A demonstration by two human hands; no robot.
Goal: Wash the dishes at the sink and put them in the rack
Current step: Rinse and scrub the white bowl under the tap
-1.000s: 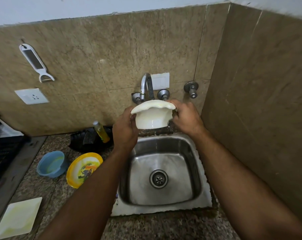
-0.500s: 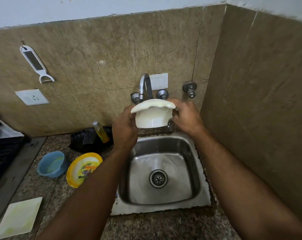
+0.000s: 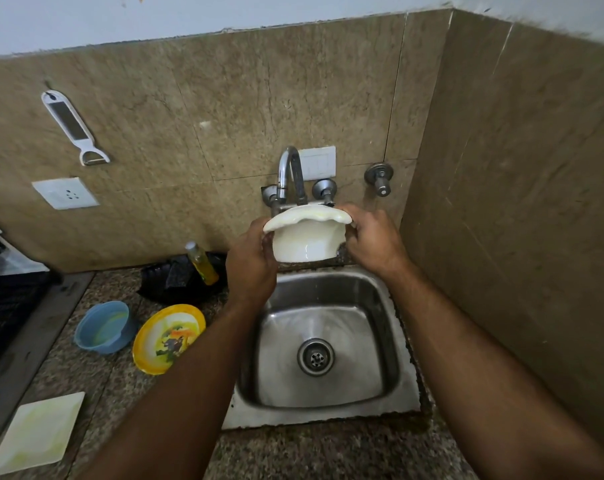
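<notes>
While we are gripping the bowl (image 3: 307,242) with both hands (image 3: 250,268) (image 3: 375,242) under the tap (image 3: 288,174), three dishes left of the sink (image 3: 408,389) are still waiting.

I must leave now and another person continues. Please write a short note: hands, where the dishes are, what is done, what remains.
Left hand and right hand both grip the white bowl above the sink, under the faucet; no water visible.
Blue bowl, yellow plate and square plate wait on the counter, left.
Done: unclear.
Left: wash the bowl and others, then rack them.
</notes>
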